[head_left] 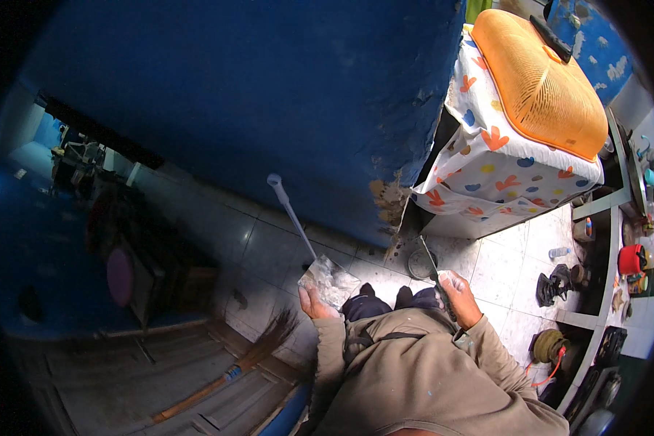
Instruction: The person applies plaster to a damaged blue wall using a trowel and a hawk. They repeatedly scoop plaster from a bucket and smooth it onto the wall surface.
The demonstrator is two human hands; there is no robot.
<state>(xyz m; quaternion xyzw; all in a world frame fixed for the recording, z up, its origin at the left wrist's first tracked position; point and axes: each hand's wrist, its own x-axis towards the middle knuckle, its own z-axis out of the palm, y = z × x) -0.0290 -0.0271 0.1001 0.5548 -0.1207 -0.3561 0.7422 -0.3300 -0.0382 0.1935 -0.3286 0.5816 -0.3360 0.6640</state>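
Note:
In my left hand (317,302) is the edge of a white dustpan (292,212), its long handle pointing up and away to the left. A pale, crumbly plaster-like material (330,282) covers the pan. The fingers of my right hand (459,296) wrap around a thin knife-like tool (430,256), its narrow end pointing up and away from me. Just beyond that tool, a round grey bowl (418,264) stands on the floor by the wall's corner. Paint and plaster have come off the blue wall (389,200) near that corner.
An orange mesh food cover (538,80) sits on a patterned cloth (479,178) at the right. A broom (251,354) lies over wooden panels at lower left. Shelving (594,327) runs along the right, with dark shoes or bags (554,285) and a bottle (559,252) nearby.

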